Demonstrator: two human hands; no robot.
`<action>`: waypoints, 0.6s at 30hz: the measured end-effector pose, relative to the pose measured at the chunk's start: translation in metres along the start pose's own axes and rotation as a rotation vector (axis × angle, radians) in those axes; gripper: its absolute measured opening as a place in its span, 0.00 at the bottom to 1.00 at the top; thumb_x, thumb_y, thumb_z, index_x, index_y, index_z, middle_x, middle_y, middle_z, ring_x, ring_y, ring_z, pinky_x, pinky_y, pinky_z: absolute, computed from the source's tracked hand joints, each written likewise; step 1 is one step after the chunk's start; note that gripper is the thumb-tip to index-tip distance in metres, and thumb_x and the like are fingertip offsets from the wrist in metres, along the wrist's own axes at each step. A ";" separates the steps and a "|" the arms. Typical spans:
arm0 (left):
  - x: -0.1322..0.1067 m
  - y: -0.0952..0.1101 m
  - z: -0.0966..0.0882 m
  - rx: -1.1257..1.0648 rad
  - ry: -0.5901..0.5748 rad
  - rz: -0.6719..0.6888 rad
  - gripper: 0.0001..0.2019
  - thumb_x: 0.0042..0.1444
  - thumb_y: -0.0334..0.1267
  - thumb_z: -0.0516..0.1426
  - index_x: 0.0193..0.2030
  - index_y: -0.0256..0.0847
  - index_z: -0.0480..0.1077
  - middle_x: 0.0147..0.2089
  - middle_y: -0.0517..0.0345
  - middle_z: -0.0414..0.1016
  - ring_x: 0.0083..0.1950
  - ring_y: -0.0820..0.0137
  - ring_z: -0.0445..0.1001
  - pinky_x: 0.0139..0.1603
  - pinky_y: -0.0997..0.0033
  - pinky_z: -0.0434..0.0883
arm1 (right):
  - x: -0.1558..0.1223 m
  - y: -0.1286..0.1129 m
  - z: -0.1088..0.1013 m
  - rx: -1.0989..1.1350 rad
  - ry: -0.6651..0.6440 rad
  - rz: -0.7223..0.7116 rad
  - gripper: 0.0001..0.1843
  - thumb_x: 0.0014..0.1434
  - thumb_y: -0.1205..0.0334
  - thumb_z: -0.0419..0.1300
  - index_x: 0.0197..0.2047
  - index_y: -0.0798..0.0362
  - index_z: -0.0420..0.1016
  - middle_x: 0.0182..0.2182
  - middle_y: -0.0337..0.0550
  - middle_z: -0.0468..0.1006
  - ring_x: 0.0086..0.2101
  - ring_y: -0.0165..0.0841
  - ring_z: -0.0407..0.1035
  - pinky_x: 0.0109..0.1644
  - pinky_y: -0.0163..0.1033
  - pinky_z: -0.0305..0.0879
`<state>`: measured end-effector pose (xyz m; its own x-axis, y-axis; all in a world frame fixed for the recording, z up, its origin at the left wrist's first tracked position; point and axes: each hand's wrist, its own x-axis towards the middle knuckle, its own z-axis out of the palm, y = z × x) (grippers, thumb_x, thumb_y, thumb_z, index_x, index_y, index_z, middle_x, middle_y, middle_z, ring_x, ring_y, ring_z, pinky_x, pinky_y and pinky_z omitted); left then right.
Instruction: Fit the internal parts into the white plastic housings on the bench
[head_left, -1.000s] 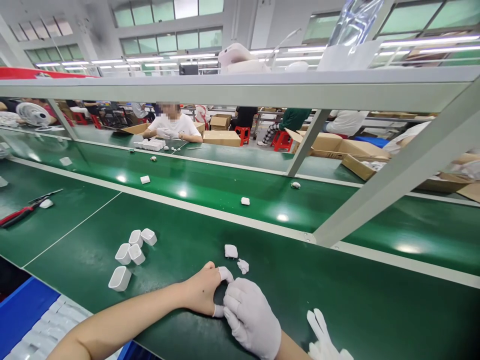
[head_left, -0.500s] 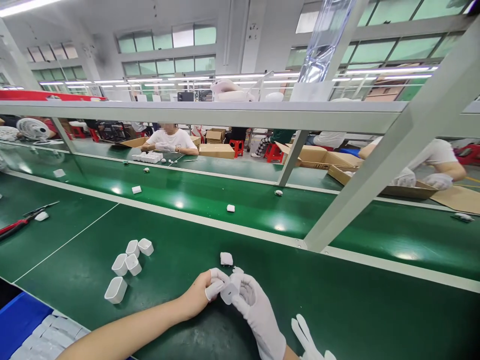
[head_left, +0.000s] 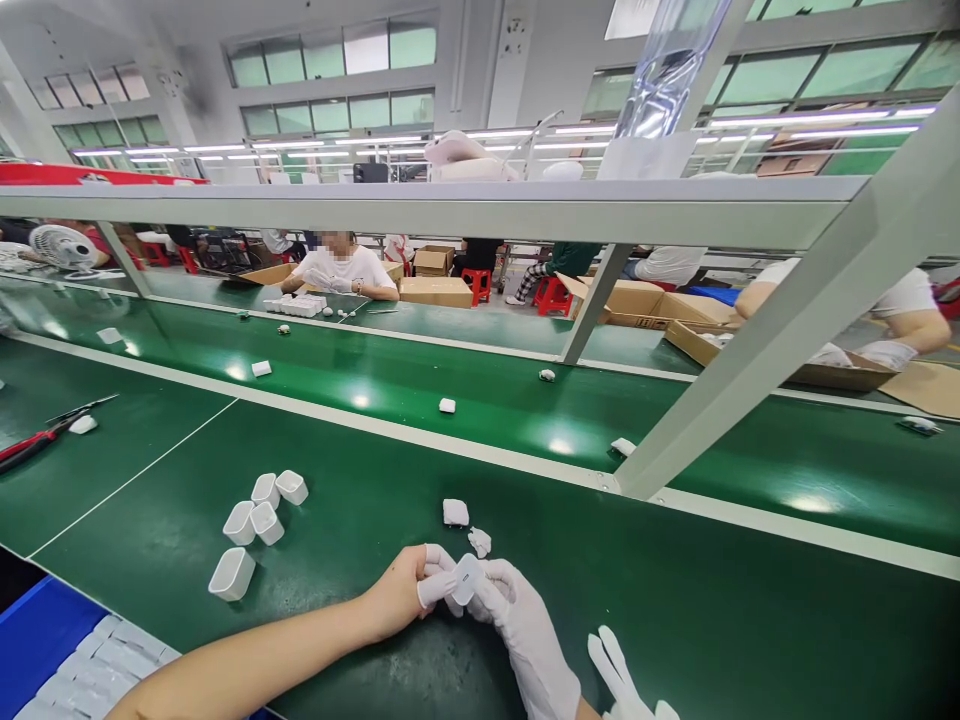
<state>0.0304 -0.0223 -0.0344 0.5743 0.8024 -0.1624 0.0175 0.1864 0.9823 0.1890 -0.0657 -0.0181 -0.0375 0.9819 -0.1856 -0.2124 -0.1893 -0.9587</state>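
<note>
Between my two hands is a small white charger housing, its rounded-square end with a dark slot facing up toward me. My left hand, with white covers on some fingertips, pinches its left side. The white-gloved right hand grips the right side with thumb and fingers. Just beyond my fingers lies a crumpled white scrap, and past it a white block-like part. Several hollow white housings stand or lean in a group to the left.
A loose white glove lies at lower right. Red-handled pliers rest far left. A blue bin holds wrapped pieces. White parts ride the green belt ahead; a slanted metal post rises at right. Co-workers sit across.
The housing has turned so its slotted end shows more squarely. The crumpled scrap now shows apart from my fingers. Belt parts have shifted left, and another one appears beside the post.
</note>
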 end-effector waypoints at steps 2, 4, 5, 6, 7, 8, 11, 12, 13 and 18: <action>-0.001 0.002 0.001 -0.011 -0.021 -0.029 0.29 0.46 0.65 0.59 0.33 0.35 0.67 0.25 0.56 0.74 0.16 0.80 0.54 0.18 0.77 0.48 | -0.001 -0.002 0.000 -0.005 -0.002 0.009 0.22 0.49 0.42 0.66 0.27 0.53 0.70 0.21 0.39 0.74 0.24 0.31 0.64 0.30 0.37 0.56; -0.001 0.004 0.003 -0.027 -0.038 -0.057 0.27 0.47 0.62 0.60 0.34 0.34 0.68 0.26 0.55 0.74 0.17 0.81 0.54 0.18 0.77 0.48 | -0.001 -0.001 -0.001 -0.022 0.004 0.003 0.22 0.49 0.42 0.66 0.29 0.53 0.71 0.23 0.41 0.75 0.25 0.33 0.66 0.32 0.38 0.60; -0.002 0.005 0.003 -0.042 -0.042 -0.057 0.26 0.47 0.59 0.61 0.35 0.34 0.68 0.27 0.55 0.74 0.18 0.80 0.56 0.19 0.77 0.50 | -0.001 -0.001 -0.002 -0.030 0.010 -0.011 0.22 0.48 0.42 0.67 0.31 0.53 0.71 0.25 0.43 0.76 0.27 0.34 0.68 0.34 0.39 0.63; -0.002 0.007 0.003 -0.051 -0.041 -0.044 0.24 0.47 0.56 0.61 0.36 0.34 0.68 0.29 0.55 0.73 0.20 0.79 0.58 0.21 0.77 0.52 | -0.001 0.000 -0.003 -0.039 0.016 -0.030 0.23 0.46 0.43 0.68 0.33 0.54 0.71 0.29 0.45 0.77 0.30 0.36 0.70 0.37 0.41 0.65; -0.003 0.009 0.003 -0.039 -0.031 -0.021 0.22 0.46 0.52 0.62 0.36 0.34 0.68 0.29 0.56 0.71 0.22 0.79 0.58 0.23 0.77 0.53 | -0.001 0.001 -0.004 -0.052 0.012 -0.051 0.24 0.45 0.44 0.69 0.36 0.53 0.71 0.32 0.47 0.78 0.33 0.38 0.72 0.41 0.44 0.67; -0.005 0.011 0.002 0.002 -0.008 0.015 0.19 0.45 0.48 0.63 0.37 0.35 0.68 0.28 0.59 0.69 0.24 0.78 0.57 0.25 0.76 0.54 | -0.001 0.000 -0.005 -0.076 -0.002 -0.074 0.25 0.45 0.45 0.69 0.40 0.53 0.70 0.37 0.49 0.78 0.37 0.41 0.73 0.45 0.47 0.68; -0.010 0.017 -0.003 0.312 0.106 0.222 0.14 0.40 0.35 0.61 0.38 0.37 0.69 0.27 0.64 0.62 0.27 0.76 0.56 0.29 0.74 0.56 | -0.003 -0.006 -0.008 -0.268 -0.072 -0.173 0.25 0.49 0.54 0.65 0.49 0.52 0.67 0.46 0.51 0.76 0.46 0.43 0.72 0.54 0.51 0.66; -0.012 0.019 -0.005 0.431 0.134 0.309 0.15 0.38 0.32 0.60 0.38 0.38 0.69 0.27 0.64 0.61 0.28 0.75 0.56 0.30 0.74 0.56 | -0.004 -0.010 -0.008 -0.359 -0.099 -0.203 0.23 0.49 0.57 0.64 0.49 0.51 0.67 0.46 0.51 0.76 0.46 0.43 0.72 0.55 0.52 0.66; -0.014 0.020 -0.006 0.525 0.146 0.388 0.16 0.37 0.31 0.60 0.37 0.39 0.69 0.28 0.64 0.61 0.29 0.74 0.56 0.30 0.73 0.56 | -0.005 -0.014 -0.009 -0.449 -0.123 -0.225 0.22 0.48 0.59 0.63 0.48 0.51 0.68 0.46 0.50 0.76 0.46 0.43 0.72 0.54 0.52 0.66; -0.020 0.019 -0.007 0.584 0.070 0.392 0.15 0.35 0.33 0.62 0.33 0.40 0.68 0.28 0.65 0.59 0.28 0.74 0.56 0.29 0.74 0.55 | -0.006 -0.021 -0.017 -0.651 -0.207 -0.219 0.15 0.44 0.63 0.62 0.39 0.51 0.72 0.37 0.44 0.79 0.39 0.41 0.73 0.47 0.48 0.70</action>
<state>0.0138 -0.0307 -0.0130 0.5746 0.7864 0.2269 0.2677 -0.4426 0.8558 0.2105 -0.0674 -0.0003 -0.2588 0.9659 0.0086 0.3868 0.1118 -0.9154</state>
